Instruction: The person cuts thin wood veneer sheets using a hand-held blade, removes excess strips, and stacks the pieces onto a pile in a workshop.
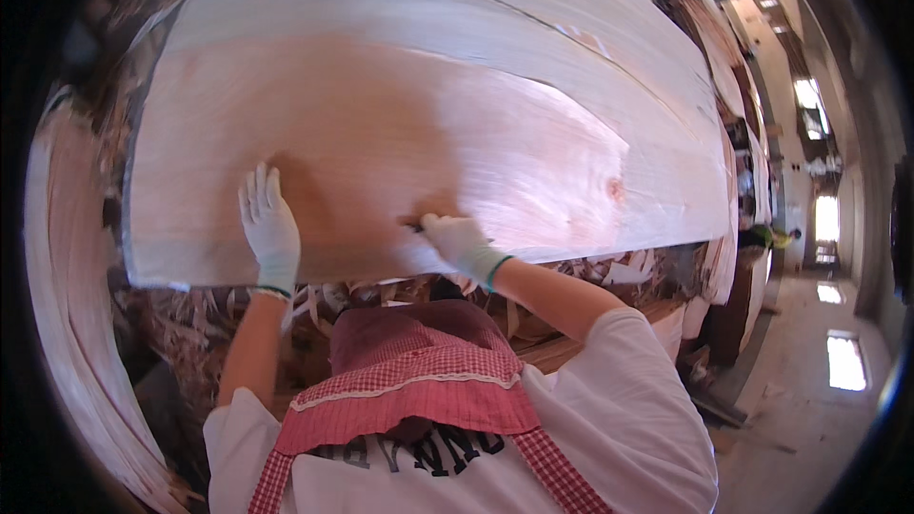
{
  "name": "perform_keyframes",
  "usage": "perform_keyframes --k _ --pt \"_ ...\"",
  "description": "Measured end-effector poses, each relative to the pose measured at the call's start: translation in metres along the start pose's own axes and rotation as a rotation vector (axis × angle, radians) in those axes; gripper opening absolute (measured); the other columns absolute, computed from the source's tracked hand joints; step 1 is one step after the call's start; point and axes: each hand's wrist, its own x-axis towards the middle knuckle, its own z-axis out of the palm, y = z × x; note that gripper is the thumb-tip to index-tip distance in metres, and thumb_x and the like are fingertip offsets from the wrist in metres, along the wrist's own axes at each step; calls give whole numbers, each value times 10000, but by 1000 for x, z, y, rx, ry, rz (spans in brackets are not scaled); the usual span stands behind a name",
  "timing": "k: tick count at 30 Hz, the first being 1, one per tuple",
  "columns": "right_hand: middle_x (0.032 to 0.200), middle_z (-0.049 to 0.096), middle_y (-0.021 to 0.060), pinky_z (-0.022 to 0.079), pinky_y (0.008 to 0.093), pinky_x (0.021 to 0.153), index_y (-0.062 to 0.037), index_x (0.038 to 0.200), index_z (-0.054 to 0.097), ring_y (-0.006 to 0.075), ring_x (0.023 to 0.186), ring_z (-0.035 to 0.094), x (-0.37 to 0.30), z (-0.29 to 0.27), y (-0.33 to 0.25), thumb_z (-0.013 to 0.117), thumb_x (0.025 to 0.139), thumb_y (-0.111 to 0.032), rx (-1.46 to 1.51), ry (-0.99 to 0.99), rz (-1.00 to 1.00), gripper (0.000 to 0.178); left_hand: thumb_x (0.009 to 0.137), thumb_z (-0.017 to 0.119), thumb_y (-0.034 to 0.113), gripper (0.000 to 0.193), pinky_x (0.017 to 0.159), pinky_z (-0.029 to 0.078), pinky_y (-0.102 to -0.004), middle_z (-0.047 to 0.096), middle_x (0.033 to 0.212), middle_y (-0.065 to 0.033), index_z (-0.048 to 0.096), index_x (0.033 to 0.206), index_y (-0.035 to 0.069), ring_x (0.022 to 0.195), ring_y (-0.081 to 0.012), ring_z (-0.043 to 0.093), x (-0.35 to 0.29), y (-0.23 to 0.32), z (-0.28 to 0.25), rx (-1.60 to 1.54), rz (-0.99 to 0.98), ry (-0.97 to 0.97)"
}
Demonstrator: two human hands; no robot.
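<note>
A pale pinkish wood veneer sheet (533, 157) with a knot near its right end lies on a broad stack of lighter veneer (400, 14). My left hand (270, 228), in a white knit glove with a green cuff, is on the sheet near its front edge, fingers stretched out and pointing away from me. To its right, my gloved right hand (461, 242) is closed over the same sheet. A small dark tool (413, 226) pokes out at its fingers; most of it is hidden, so its kind cannot be told.
Veneer scraps (195, 333) fill the space below the stack's front edge. Long veneer strips (71, 276) are piled at the left. More stacked wood (728, 86) stands along the right side. Far right, a person (771, 236) in yellow is beside the floor (790, 362).
</note>
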Motion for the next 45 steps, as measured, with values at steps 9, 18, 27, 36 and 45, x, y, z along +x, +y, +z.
perform_keyframes --k 9,18,27,36,45 --pt "850 696 99 562 357 612 -131 1029 655 227 739 697 -47 8 237 548 921 -184 60 92 -194 161 940 494 178 503 1181 205 -454 359 1504 -141 402 1410 25 1411 -315 297 8 158 17 -47 145 -132" --pt "885 653 124 496 410 592 -79 1044 575 260 710 665 -124 -73 516 645 883 -271 74 519 216 260 889 539 125 549 1185 185 -469 350 1506 -149 396 1408 17 1410 -337 292 1 157 24 -41 98 -138" --pt "884 634 95 509 333 762 39 1150 551 182 816 623 -124 -42 535 711 790 -102 895 566 643 419 893 546 158 551 1188 183 -466 359 1497 -155 389 1406 31 1403 -339 299 17 167 15 -63 88 -193" --pt "665 477 -75 281 202 478 -35 958 639 24 551 384 -274 -156 384 670 895 -86 1058 710 660 87 900 552 200 553 1179 208 -473 367 1496 -134 391 1407 51 1403 -326 305 8 158 17 -46 114 -137" --pt "840 505 -52 355 206 687 -13 1021 594 49 737 429 -355 -245 322 665 843 -98 1005 1089 519 210 903 584 263 577 1158 240 -474 375 1480 -169 398 1397 31 1384 -350 325 24 169 -2 -177 100 -216"
